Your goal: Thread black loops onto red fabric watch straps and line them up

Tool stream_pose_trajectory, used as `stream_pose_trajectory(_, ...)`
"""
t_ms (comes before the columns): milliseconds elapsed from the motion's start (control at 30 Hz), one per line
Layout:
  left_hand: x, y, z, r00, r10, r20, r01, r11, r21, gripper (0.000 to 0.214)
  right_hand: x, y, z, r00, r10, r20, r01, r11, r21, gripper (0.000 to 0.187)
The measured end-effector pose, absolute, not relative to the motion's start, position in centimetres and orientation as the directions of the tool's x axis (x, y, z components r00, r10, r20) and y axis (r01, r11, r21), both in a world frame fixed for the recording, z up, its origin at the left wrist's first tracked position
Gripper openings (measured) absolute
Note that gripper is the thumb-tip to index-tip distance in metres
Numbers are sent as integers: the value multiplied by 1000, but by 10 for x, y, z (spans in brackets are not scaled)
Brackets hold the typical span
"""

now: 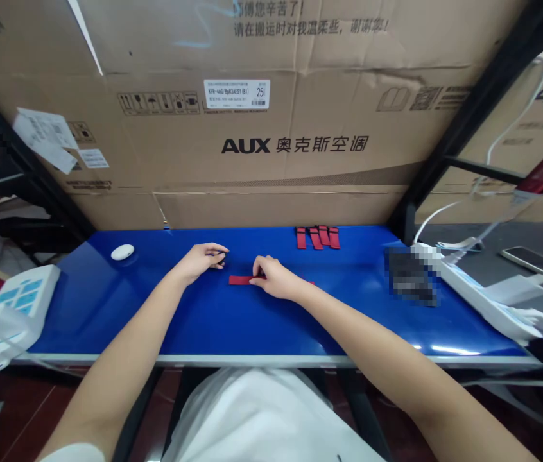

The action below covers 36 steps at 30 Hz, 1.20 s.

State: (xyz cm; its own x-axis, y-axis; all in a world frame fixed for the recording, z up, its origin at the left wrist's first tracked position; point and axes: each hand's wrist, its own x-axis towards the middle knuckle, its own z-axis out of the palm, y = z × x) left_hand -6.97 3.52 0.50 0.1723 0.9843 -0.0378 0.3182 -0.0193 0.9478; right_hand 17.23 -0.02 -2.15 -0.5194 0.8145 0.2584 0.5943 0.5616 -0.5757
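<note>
A red strap (240,280) lies flat on the blue table (204,314). My right hand (274,277) rests on its right part with fingers curled down, pinching the strap against the table. My left hand (201,258) lies just left of it on the table, fingers loosely curled, holding nothing I can see and apart from the strap. Several more red straps (318,237) lie side by side at the back of the table, beyond my right hand.
A small white oval object (122,251) sits at the back left. A large cardboard box (262,128) stands behind the table. A white power strip with cables (474,289) lies on the right. A white and blue device (6,314) sits at the left edge.
</note>
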Motion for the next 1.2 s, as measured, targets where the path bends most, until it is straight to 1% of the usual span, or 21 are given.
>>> stream_pose_trajectory(67,-60,30,6,220,974,-44,165,7,986,33,177,3,-22,-507,829,237,530,516,-673,6)
stream_pose_trajectory(100,-56,27,6,231,972,-48,108,23,994,32,180,4,-21,-493,834,246,509,506,-696,6)
stream_pose_trajectory(200,-47,22,8,269,962,-55,13,54,998,33,187,6,-18,-446,838,313,512,526,-679,12)
stream_pose_trajectory(300,-40,17,9,299,953,-50,2,51,999,34,191,6,-15,-455,826,331,528,550,-647,17)
stream_pose_trajectory(433,-32,12,9,302,953,-19,19,14,1000,35,193,6,-13,-517,780,353,519,614,-595,17)
stream_pose_trajectory(567,-29,10,5,384,923,-31,2,33,999,36,197,8,-11,-583,732,351,469,657,-591,17)
stream_pose_trajectory(667,-27,9,1,432,900,-54,-10,65,998,37,198,7,-11,-590,728,351,431,651,-625,13)
stream_pose_trajectory(700,-25,8,-1,431,900,-57,-18,72,997,38,197,7,-11,-573,741,350,412,630,-659,10)
stream_pose_trajectory(767,-21,7,-4,408,911,-62,-38,85,996,40,193,6,-13,-527,786,323,339,543,-768,6)
stream_pose_trajectory(833,-15,5,-7,382,921,-75,-54,103,993,41,188,4,-14,-492,818,299,242,459,-855,13)
stream_pose_trajectory(867,-12,4,-8,376,923,-81,-62,113,992,41,185,3,-14,-483,818,312,210,454,-866,17)
stream_pose_trajectory(933,-8,3,-7,385,919,-81,-63,114,992,43,181,2,-15,-477,795,374,208,516,-831,20)
stream_pose_trajectory(1000,-11,4,-2,429,901,-68,0,75,997,43,180,4,-15,-465,783,413,243,562,-791,16)
stream_pose_trajectory(1067,-27,6,9,472,880,-50,172,-36,984,37,183,7,-14,-435,803,407,260,545,-797,17)
stream_pose_trajectory(1100,-39,9,15,471,882,-33,293,-120,949,32,186,9,-14,-410,820,400,261,526,-810,18)
stream_pose_trajectory(1133,-55,11,22,430,903,9,435,-216,874,27,189,12,-14,-383,835,396,258,508,-822,19)
stream_pose_trajectory(1167,-74,13,28,362,930,61,574,-275,771,24,192,14,-14,-357,846,396,257,496,-829,20)
stream_pose_trajectory(1200,-93,15,33,268,957,115,698,-275,662,23,195,16,-14,-333,854,399,257,490,-833,20)
